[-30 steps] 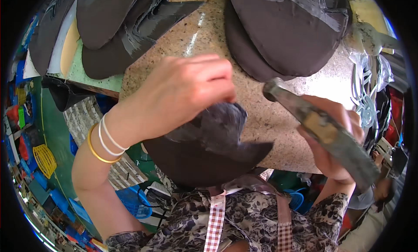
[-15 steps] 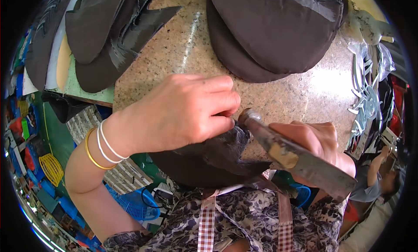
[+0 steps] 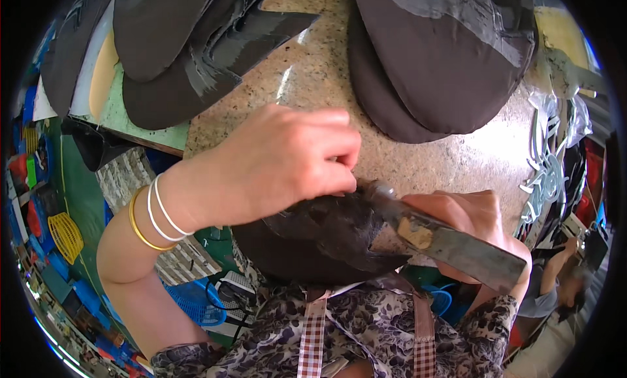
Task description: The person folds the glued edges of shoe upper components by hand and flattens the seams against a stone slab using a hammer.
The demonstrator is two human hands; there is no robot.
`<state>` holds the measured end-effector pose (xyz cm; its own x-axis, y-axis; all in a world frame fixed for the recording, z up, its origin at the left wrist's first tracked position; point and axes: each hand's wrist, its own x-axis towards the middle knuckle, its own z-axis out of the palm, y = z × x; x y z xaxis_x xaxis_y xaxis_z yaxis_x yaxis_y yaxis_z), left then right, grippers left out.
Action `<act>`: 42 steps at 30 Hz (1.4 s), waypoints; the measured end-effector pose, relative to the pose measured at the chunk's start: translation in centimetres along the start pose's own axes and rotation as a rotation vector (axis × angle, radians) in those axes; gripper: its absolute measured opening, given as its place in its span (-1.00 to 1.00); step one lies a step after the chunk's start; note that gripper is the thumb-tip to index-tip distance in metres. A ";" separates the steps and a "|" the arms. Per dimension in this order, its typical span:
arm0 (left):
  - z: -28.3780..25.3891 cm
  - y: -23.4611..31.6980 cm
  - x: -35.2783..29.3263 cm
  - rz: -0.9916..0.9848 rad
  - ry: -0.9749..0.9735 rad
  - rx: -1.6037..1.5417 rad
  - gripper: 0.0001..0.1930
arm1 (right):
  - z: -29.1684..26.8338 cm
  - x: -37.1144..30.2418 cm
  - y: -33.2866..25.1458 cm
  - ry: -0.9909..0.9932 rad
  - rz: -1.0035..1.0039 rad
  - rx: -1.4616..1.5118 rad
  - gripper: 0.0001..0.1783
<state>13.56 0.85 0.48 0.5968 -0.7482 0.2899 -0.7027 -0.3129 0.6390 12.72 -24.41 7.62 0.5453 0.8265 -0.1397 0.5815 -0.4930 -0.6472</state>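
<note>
A dark brown shoe upper piece (image 3: pixel 307 247) lies at the table's near edge, its blackish, creased part toward the right. My left hand (image 3: pixel 287 159) is closed over its far edge, fingers curled in a pinch; the fingertips are partly hidden. My right hand (image 3: pixel 467 214) is closed around a hammer, whose handle is mostly hidden beneath the head. The long metal hammer head (image 3: pixel 477 254) slants down to the right, with a worn tan patch on it. Its rounded striking end is beside the left fingertips, close to the creased material.
On the speckled stone tabletop (image 3: pixel 418 165), stacked dark uppers (image 3: pixel 444 64) lie at the far right and more cut pieces (image 3: pixel 176 90) at the far left. Pale cord-like strips (image 3: pixel 545 159) hang along the right edge. A blue basket (image 3: pixel 196 303) stands below; another person (image 3: pixel 558 280) sits at right.
The table pieces appear shifted to the right in the view. My left fingers have risen slightly off the creased part, and the hammer's striking end is a little lower and blurred.
</note>
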 end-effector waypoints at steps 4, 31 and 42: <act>-0.2 1.9 -0.1 -0.077 0.059 0.079 -0.90 | 0.1 0.3 0.3 -0.039 -0.081 0.023 -0.54; 2.4 2.9 -3.8 -0.241 0.383 0.166 -0.76 | 0.1 3.1 -0.1 -0.073 -0.105 0.083 -0.56; 2.3 3.7 -4.7 -0.357 0.348 0.128 -0.74 | -0.5 4.0 -0.8 -0.143 -0.022 0.095 -0.55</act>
<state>7.29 1.83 -0.21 0.8867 -0.3492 0.3031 -0.4600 -0.5986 0.6558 14.72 -20.84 7.94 0.4375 0.8705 -0.2257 0.5292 -0.4521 -0.7181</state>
